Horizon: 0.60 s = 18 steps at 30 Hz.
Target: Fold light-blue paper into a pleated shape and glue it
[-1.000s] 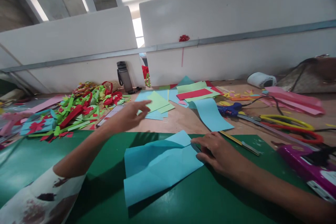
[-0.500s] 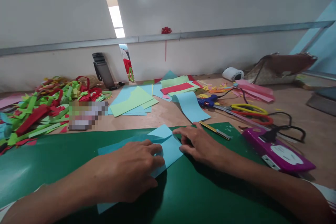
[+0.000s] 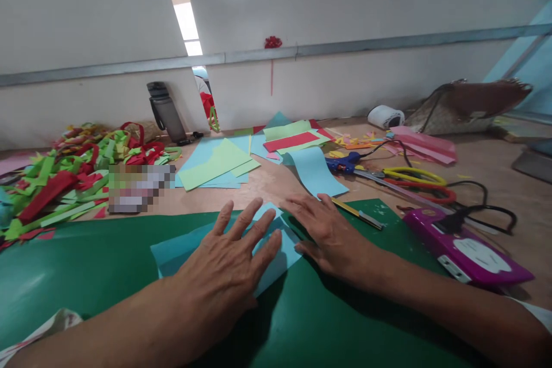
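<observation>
A folded light blue paper [image 3: 282,259] lies on the green mat [image 3: 116,253], its left part raised off the fold. My left hand [image 3: 235,259] is over the middle of this paper with its fingers spread, covering much of it. At the paper's right end is my right hand [image 3: 325,230], fingers stretched forward and thumb apart by the edge. Neither hand grips anything. Just beyond my right hand lies a yellow utility knife [image 3: 356,213]. A curled blue paper strip [image 3: 317,169] rests behind it.
A purple power strip [image 3: 468,250] with a plugged cord sits at right, near scissors [image 3: 414,175] and a blue glue gun [image 3: 345,162]. Coloured paper sheets [image 3: 215,169] lie at the back. Paper strips [image 3: 56,190] are heaped left, near a grey bottle [image 3: 166,115].
My left hand has lifted its curled fingers and spread them forward over the paper. My right hand's fingers have flattened out at the paper's right end. The view has shifted slightly.
</observation>
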Tool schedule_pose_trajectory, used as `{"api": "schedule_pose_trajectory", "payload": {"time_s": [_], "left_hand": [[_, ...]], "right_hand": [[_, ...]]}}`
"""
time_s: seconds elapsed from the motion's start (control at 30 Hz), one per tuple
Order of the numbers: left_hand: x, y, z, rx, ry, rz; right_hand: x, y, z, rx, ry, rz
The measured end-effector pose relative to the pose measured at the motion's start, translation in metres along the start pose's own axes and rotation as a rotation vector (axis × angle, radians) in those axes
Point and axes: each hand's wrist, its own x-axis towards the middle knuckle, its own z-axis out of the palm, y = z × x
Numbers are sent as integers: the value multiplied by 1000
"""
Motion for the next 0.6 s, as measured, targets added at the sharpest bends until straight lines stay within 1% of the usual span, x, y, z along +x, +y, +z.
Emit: {"api": "schedule_pose_trajectory", "payload": {"time_s": [0.13, 0.23, 0.5, 0.6], "left_hand": [[4, -4, 5, -63, -143, -28], [9, -4, 3, -125, -203, -27], [13, -1, -9, -226, -286, -23], [14, 0, -11, -234, -288, -35]], "right_hand": [[1, 2, 4, -3, -102, -5], [1, 4, 6, 33, -109, -12], [-1, 5, 2, 137, -76, 76], [-1, 4, 0, 192, -58, 114]]}}
